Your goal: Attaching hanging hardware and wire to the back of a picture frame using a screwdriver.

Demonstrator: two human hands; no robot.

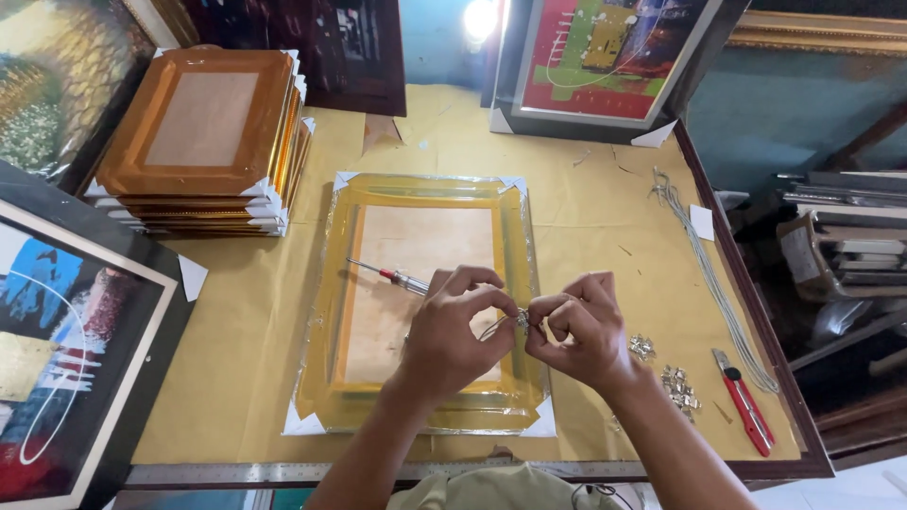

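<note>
A gold picture frame [335,283] wrapped in clear plastic lies face down in the middle of the table, with white corner guards. Above its lower right part my left hand [453,331] and my right hand [578,331] meet, both pinching a small metal hanger piece [521,319] with a thin wire loop. My left hand also holds a screwdriver [387,275] with a red and clear handle, its shaft pointing up and left over the frame's backing board.
A stack of gold frames [203,142] stands at the back left. Abstract paintings lean at the left [66,349] and the back [605,57]. Right of the frame lie small metal fittings [675,385], a red utility knife [744,401] and a grey cord bundle [709,274].
</note>
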